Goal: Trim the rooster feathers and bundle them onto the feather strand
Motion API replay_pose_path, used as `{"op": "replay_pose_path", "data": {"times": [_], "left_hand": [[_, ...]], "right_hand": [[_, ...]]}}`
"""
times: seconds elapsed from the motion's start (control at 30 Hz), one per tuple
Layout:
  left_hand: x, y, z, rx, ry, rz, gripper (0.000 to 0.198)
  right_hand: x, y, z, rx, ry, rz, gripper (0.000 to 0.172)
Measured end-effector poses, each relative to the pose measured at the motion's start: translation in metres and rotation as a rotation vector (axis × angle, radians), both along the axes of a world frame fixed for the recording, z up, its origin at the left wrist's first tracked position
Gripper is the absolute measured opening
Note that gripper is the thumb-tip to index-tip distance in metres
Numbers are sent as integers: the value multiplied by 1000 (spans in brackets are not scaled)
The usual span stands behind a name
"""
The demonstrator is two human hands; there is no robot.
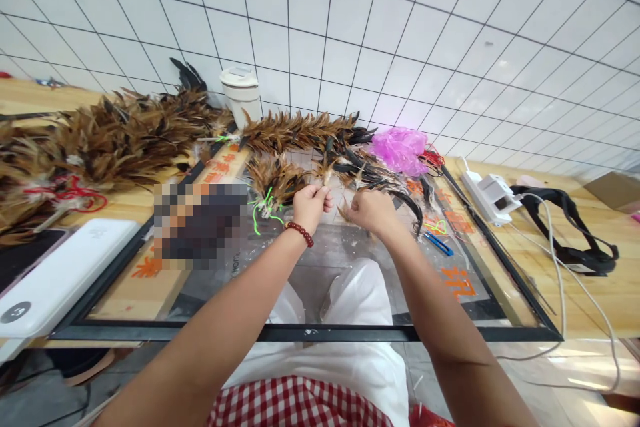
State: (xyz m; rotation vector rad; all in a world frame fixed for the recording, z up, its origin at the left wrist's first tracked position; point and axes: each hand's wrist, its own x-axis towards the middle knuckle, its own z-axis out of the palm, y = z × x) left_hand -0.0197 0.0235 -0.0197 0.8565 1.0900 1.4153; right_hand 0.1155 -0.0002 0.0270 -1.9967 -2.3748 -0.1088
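My left hand (311,203) is closed in a pinch on a small bunch of brown feathers (325,177) over a glass table top (350,260). A red bead bracelet (300,233) circles that wrist. My right hand (373,210) is closed beside it, gripping brown feathers (345,212) at their quills. A loose heap of brown and dark feathers (350,167) lies just beyond both hands. A small tuft tied with green string (273,190) sits to the left of my left hand.
A big pile of brown feathers (100,140) covers the left of the wooden bench. A long feather bundle (300,130), a white cup (243,93) and a pink plastic bag (400,150) stand at the back. A white device (60,273), a power strip (487,193), black straps (570,220) and a blue tool (440,243) lie around.
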Motion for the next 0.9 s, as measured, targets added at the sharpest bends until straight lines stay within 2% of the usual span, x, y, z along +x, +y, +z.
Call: {"op": "replay_pose_path", "data": {"times": [0.13, 0.2, 0.27, 0.4, 0.5, 0.6, 0.73, 0.8, 0.9], "left_hand": [[0, 1, -1, 9, -8, -9, 14], [0, 1, -1, 6, -14, -10, 14], [0, 0, 2, -5, -21, -5, 14], [1, -5, 12, -34, -105, -32, 11], [1, -10, 17, -53, -205, -103, 10], [-1, -13, 18, -82, -284, -214, 11], [-3, -12, 16, -141, -301, -377, 9], [-3, -11, 15, -132, -290, -396, 8], [-4, -10, 15, -106, -297, -348, 9]], "right_hand": [[-2, 1, -3, -81, 66, 17, 23], [1, 5, -5, -80, 194, 11, 20], [6, 10, -7, -73, 448, 6, 17], [11, 19, -10, -73, 1136, 68, 16], [5, 19, -12, 1, 1391, 99, 19], [-1, 17, -17, 56, 1390, 141, 19], [1, 19, -24, 190, 1122, 214, 12], [6, 21, -28, 238, 1111, 169, 11], [14, 25, -31, 227, 1275, 54, 17]]}}
